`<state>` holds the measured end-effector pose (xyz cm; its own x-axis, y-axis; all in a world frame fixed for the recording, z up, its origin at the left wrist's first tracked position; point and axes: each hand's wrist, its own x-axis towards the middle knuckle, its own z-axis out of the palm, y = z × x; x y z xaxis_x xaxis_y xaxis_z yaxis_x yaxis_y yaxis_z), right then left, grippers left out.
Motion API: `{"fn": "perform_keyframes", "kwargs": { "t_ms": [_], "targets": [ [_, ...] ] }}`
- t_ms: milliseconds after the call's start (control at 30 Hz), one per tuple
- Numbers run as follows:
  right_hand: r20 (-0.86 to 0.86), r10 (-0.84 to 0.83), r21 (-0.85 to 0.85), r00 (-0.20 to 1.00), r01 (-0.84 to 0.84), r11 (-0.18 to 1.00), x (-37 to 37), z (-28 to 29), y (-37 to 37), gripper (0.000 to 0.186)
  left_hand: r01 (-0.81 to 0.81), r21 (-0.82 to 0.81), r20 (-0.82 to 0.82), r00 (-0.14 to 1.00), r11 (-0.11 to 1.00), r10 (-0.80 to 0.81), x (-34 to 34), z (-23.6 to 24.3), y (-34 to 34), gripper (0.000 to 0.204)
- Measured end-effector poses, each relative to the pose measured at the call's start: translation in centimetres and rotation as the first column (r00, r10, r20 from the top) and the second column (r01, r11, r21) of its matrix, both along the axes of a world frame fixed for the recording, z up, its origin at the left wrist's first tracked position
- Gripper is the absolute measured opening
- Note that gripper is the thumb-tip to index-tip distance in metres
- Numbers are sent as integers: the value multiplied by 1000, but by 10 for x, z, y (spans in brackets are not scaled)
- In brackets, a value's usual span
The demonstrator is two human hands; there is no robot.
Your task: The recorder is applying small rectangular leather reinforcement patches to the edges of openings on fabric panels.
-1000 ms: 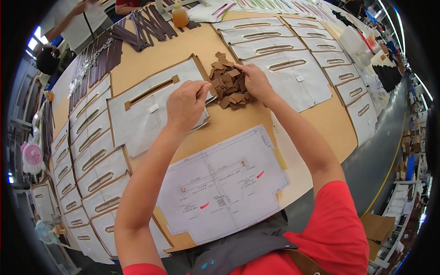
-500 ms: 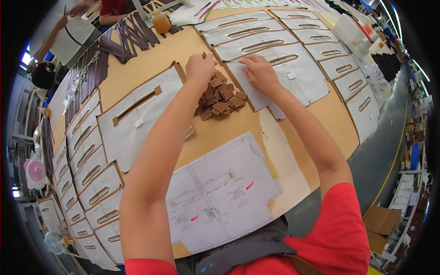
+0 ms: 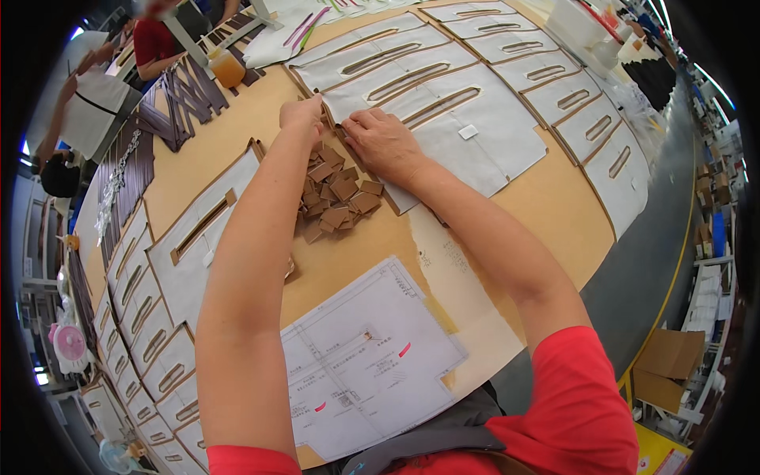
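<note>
Right hand point(image 3: 384, 146) has bent fingers on the left edge of a white panel point(image 3: 492, 160), left hand point(image 3: 303, 119) curled by that edge; can't tell if either's gripping. Panel's on the tabletop point(image 3: 554, 222), beside some brown pieces point(image 3: 339, 192).

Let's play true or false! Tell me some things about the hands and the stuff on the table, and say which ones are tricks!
1. The right hand touches a white panel. True.
2. The left hand wears a glove. False: it is bare.
3. The brown pieces lie in a heap. True.
4. The printed sheet covers those brown pieces. False: it lies apart from them, lower in the picture.
5. The bottle looks orange. True.
</note>
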<state>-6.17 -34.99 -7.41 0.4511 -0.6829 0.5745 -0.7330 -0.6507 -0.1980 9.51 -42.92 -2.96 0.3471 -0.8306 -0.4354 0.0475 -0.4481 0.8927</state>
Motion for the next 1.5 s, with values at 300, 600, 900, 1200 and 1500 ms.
{"fn": "perform_keyframes", "kwargs": {
  "t_ms": [300, 600, 900, 1200, 1500],
  "targets": [
    [32, -64, -78, 997, 67, 995, 7, -7, 5, 21, 211, 20, 433, 879, 977, -199, 5, -3, -7, 21],
    [26, -119, -52, 993, 120, 991, 8, -7, 20, 19, 306, 74, 277, 908, 949, -315, 9, -3, -1, 20],
    [34, -141, -73, 989, 144, 987, 4, -1, 46, 18, 379, 68, 255, 888, 923, -384, 1, 7, 23, 26],
    [39, -150, -14, 988, 151, 988, 1, 2, 68, 19, 423, 119, 279, 854, 898, -439, -2, 15, 43, 26],
    [7, -196, 43, 980, 196, 980, -6, 9, 97, 24, 493, 150, 397, 764, 857, -509, -16, 16, 63, 21]
  ]
}}
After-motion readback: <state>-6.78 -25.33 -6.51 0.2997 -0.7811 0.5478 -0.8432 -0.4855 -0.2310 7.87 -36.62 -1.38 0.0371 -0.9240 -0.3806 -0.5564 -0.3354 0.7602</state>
